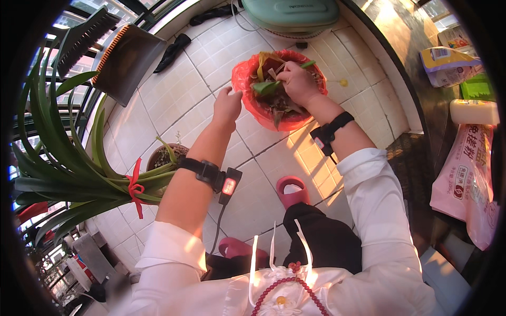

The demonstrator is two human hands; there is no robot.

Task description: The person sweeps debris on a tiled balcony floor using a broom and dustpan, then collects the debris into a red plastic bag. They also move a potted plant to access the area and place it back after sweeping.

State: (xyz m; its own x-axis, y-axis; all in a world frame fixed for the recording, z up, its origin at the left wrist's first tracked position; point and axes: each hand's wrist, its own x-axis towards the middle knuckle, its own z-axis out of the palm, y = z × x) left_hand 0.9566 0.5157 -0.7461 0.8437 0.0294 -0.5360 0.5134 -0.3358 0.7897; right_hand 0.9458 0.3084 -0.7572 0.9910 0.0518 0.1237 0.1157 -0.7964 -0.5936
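My right hand [298, 83] is over a bin lined with a red plastic bag [255, 108], its fingers closed around a piece of green leaf [266, 87]. The leaf sticks out on both sides of the fist. Dry plant scraps [282, 104] and a yellowed leaf [261, 65] fill the bin below. Just left of the bag's rim is my left hand [228, 104], thumb and forefinger slightly apart, with nothing visible in it. Whether its fingertips touch the bag is unclear. A strap with a small device circles each forearm.
At left, a long-leaved plant [67, 158] tied with a red ribbon [135, 187] leans from near a pot [158, 156]. A dustpan [128, 59] and brush [83, 41] stand behind. A green lidded case [290, 15] sits beyond the bin. Packages [460, 177] line the right-hand counter.
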